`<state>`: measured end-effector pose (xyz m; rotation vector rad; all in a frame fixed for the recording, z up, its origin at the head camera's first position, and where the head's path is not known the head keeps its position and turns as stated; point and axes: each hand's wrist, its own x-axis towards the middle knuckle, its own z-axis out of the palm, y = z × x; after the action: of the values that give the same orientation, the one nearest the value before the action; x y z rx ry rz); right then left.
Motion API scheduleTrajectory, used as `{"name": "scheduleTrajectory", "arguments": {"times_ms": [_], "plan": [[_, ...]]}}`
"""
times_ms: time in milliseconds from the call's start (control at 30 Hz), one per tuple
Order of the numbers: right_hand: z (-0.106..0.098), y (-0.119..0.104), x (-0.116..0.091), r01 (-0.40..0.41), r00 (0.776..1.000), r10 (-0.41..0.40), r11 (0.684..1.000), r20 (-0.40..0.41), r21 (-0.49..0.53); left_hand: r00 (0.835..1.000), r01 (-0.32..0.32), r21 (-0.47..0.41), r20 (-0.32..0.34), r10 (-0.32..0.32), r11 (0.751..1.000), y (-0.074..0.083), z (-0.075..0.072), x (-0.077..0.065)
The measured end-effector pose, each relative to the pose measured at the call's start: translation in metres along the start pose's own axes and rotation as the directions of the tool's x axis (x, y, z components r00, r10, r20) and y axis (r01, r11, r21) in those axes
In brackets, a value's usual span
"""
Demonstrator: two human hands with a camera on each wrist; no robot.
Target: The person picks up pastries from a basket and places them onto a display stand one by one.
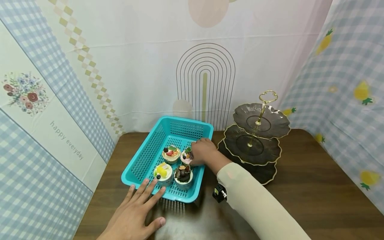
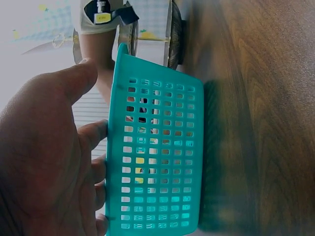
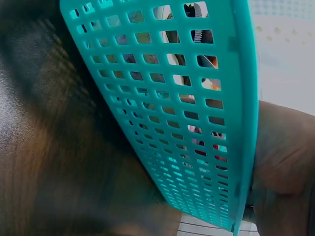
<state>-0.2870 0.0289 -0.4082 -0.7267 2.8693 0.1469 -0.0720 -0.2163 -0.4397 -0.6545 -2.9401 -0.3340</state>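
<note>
A turquoise plastic basket (image 1: 141, 151) with slotted walls holds several cupcakes. My right hand (image 1: 201, 151) reaches over its right rim and grips a cupcake with pinkish cream (image 1: 186, 156); the fingertips are partly hidden. Beside that one are a cupcake topped with strawberry (image 1: 171, 154), a yellow-topped cupcake (image 1: 163, 172) and a chocolate-topped cupcake (image 1: 183, 176). My left hand (image 1: 135, 208) lies spread at the basket's near rim, fingers straight and fingertips touching the edge. In the left wrist view, the basket's near wall (image 2: 155, 147) stands past those fingers. The right wrist view shows the right wall (image 3: 162, 98) close up.
A three-tiered dark stand (image 1: 252, 150) with gold scalloped edges and a gold ring handle (image 1: 268, 96) stands right of the basket, close to my right forearm. Everything rests on a brown wooden table (image 1: 312, 186). Patterned cloth (image 1: 144, 66) hangs behind and at both sides.
</note>
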Motion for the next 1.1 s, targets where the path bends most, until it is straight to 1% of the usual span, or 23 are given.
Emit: {"name": "scheduleTrajectory", "arguments": {"times_ms": [267, 400, 700, 800, 1000, 1100], "plan": [[-0.001, -0.005, 0.005, -0.035, 0.998, 0.035, 0.999, 0.061, -0.001, 1.000, 0.007, -0.009, 0.007, -0.007, 1.000, 0.001, 0.001, 0.000], [0.000, -0.006, 0.008, -0.037, 0.997, 0.039, 0.999, 0.074, -0.018, 1.000, 0.015, -0.011, 0.017, -0.014, 1.000, 0.002, 0.002, 0.000], [0.007, -0.006, 0.017, -0.038, 0.996, 0.041, 0.998, 0.076, -0.042, 1.000, 0.001, 0.000, -0.003, -0.001, 1.000, 0.002, 0.004, 0.000], [0.008, -0.006, 0.019, -0.040, 0.997, 0.042, 0.999, 0.071, -0.029, 1.000, 0.004, 0.003, -0.005, -0.004, 1.000, 0.001, 0.004, 0.000], [0.012, -0.006, 0.025, -0.050, 0.998, 0.050, 0.999, 0.044, -0.006, 1.000, -0.002, 0.010, -0.028, 0.003, 1.000, 0.000, 0.006, 0.000], [0.014, -0.005, 0.028, -0.054, 0.998, 0.054, 0.998, 0.034, 0.014, 1.000, 0.002, 0.009, -0.027, -0.002, 1.000, -0.001, 0.006, 0.000]]}}
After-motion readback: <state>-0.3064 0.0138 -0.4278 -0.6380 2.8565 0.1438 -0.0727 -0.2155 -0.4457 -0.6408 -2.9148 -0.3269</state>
